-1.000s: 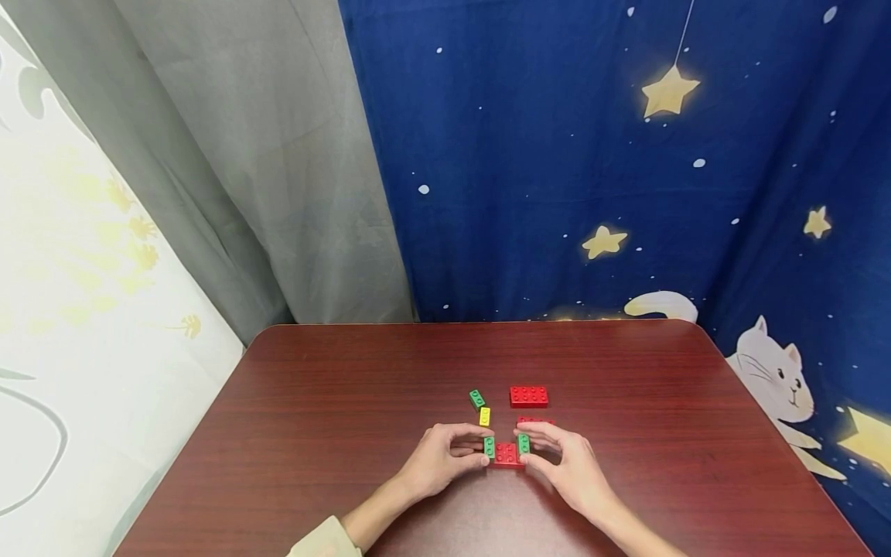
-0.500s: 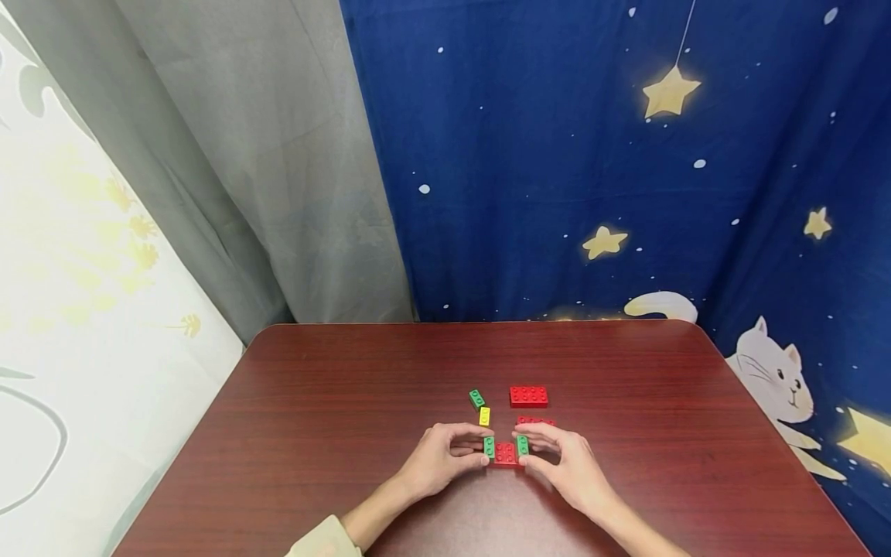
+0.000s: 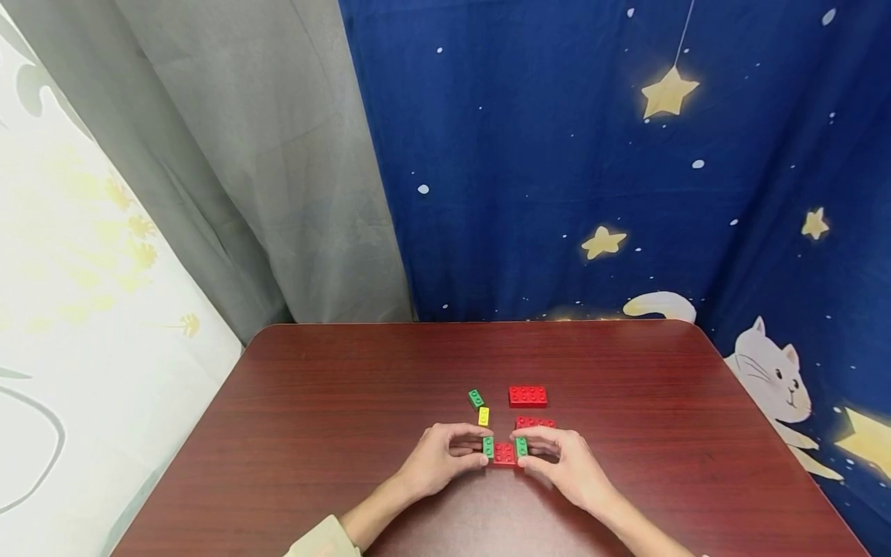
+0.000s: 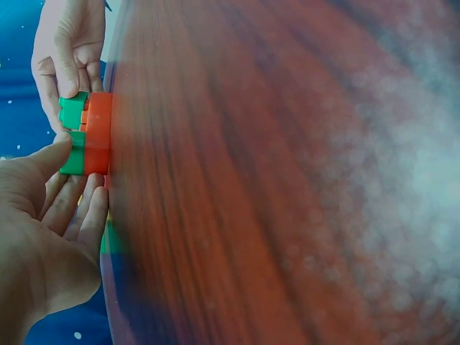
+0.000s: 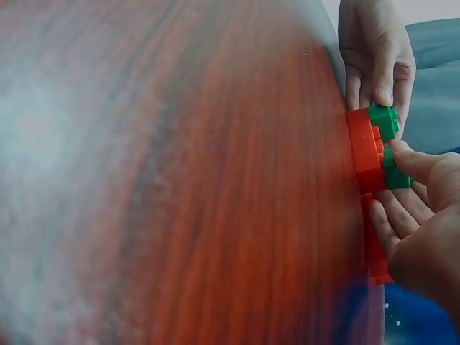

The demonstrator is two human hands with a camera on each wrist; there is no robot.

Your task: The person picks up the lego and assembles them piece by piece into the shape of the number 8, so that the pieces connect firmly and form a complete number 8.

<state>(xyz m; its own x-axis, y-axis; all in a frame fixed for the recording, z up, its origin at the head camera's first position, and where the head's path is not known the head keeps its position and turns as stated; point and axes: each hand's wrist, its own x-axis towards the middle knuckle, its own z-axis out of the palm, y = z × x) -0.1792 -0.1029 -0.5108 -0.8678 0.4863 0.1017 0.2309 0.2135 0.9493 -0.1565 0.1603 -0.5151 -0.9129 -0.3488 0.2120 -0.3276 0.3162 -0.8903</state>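
A red building brick [image 3: 504, 454] lies near the front of the table, with bare studs showing in its middle. My left hand [image 3: 442, 462] pinches a small green brick [image 3: 488, 448] standing on its left end, thumb in front and fingers behind. Over the right end, my right hand [image 3: 571, 468] pinches a second green brick [image 3: 521, 447] the same way. The right wrist view shows both green bricks [image 5: 397, 170] on top of the red brick [image 5: 367, 152], with a gap of studs between them. In the left wrist view the red brick [image 4: 98, 135] sits low against the tabletop.
Behind the hands lie a loose green brick [image 3: 476, 399] and a yellow brick [image 3: 483, 416]. Two more red bricks are at the back right, one farther off [image 3: 527, 397] and one just beyond the right fingers [image 3: 534, 422]. The table [image 3: 334, 387] ends at curtains.
My right hand has shifted slightly left and lower with its green brick, and more of the red brick behind its fingers shows. The left hand keeps its pinch, almost still.
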